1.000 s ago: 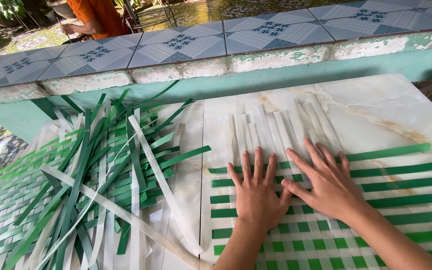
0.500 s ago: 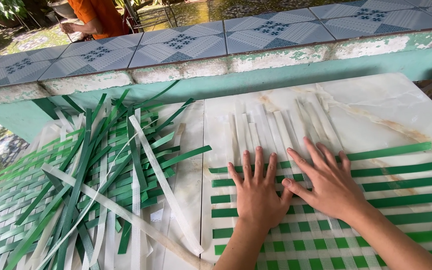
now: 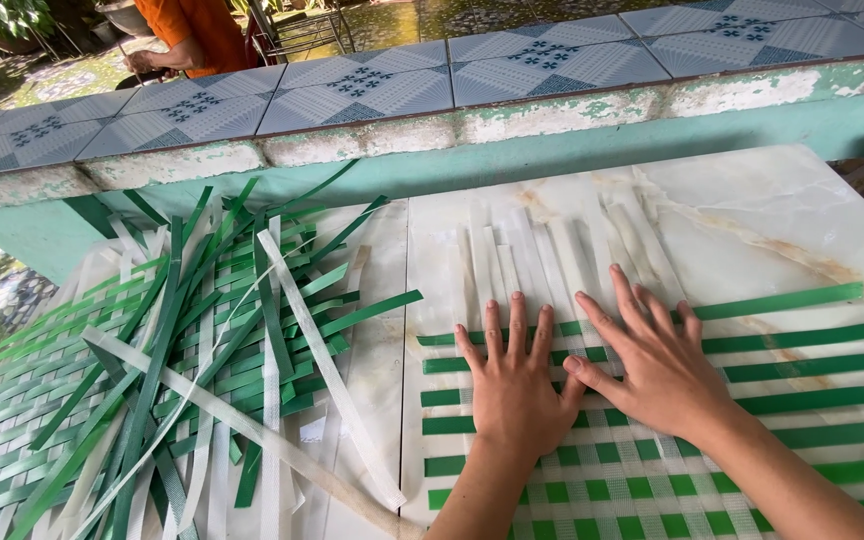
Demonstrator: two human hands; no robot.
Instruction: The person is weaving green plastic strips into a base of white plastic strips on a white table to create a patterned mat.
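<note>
A green and white checked mat point(image 3: 652, 480) is pressed flat on the worktop point(image 3: 752, 210) by the left hand point(image 3: 517, 385) and right hand point(image 3: 657, 365), fingers spread. Loose strips point(image 3: 202, 330) are piled at the left.

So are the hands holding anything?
No. The left hand and right hand lie flat, fingers spread, pressing on the green and white woven mat; nothing is gripped.

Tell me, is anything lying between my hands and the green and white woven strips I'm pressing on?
Nothing visible. The left hand and right hand lie flat directly on the woven mat. The loose strip pile sits apart, off to the left.
</note>
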